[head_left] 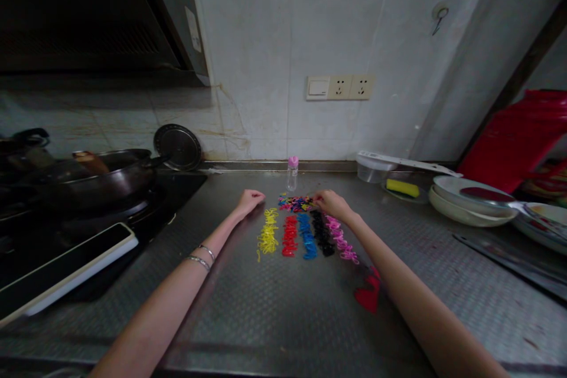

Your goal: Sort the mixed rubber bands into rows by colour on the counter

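Small rubber bands lie on the metal counter, grouped by colour into columns: yellow (pixel 268 233), red (pixel 289 236), blue (pixel 307 237), black (pixel 322 233) and pink (pixel 341 240). Behind the columns is a mixed-colour pile of rubber bands (pixel 296 204). My left hand (pixel 251 199) rests left of the yellow column, fingers drawn together; anything in them is too small to see. At the right end of the mixed pile, my right hand (pixel 331 203) has its fingers pinched, and what they hold cannot be made out. A small clear bottle (pixel 292 177) with a pink cap stands behind the pile.
On the left are a stove with a pan (pixel 110 180) and a long white-edged device (pixel 71 271). A red heart-shaped piece (pixel 368 292) lies near my right forearm. Rightward are a plastic tub (pixel 371 172), a yellow sponge (pixel 402 188), stacked bowls (pixel 465 209) and a knife (pixel 509 260).
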`<state>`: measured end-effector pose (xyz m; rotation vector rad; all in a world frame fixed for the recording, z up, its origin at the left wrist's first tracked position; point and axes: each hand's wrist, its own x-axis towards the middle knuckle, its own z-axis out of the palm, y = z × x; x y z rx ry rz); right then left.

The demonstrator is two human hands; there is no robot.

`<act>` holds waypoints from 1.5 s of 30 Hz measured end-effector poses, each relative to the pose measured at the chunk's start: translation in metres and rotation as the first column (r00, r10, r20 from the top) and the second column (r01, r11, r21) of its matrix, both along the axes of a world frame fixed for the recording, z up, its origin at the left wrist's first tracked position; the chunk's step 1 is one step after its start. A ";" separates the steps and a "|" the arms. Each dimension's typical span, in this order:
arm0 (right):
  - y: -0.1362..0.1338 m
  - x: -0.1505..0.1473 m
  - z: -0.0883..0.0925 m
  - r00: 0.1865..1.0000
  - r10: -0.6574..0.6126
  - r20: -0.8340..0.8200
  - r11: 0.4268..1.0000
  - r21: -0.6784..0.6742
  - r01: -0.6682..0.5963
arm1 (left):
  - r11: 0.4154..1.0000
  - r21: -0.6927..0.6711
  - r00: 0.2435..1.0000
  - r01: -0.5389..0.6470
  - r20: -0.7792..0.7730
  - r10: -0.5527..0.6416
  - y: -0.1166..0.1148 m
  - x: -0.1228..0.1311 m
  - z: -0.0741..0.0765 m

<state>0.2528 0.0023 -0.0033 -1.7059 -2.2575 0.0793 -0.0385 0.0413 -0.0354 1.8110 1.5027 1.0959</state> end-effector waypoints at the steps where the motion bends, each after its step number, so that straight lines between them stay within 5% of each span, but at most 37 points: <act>1: 0.001 0.002 0.000 1.000 0.000 -0.026 1.000 0.000 0.000 | 1.000 -0.005 1.000 0.000 -0.002 0.000 0.001 0.000 -0.001; 19: 0.020 0.014 -0.014 0.931 0.134 -0.340 0.980 -0.091 -0.175 | 1.000 0.009 0.998 0.002 -0.070 -0.001 -0.003 0.004 0.000; 36: 0.018 0.008 -0.010 0.869 0.109 -0.483 0.992 -0.001 -0.125 | 1.000 0.011 0.996 -0.001 -0.090 0.002 -0.002 0.003 -0.002; 45: 0.018 -0.004 -0.008 0.826 0.145 -0.545 0.985 0.002 -0.172 | 0.995 0.073 0.998 0.061 -0.017 -0.060 -0.003 0.011 0.018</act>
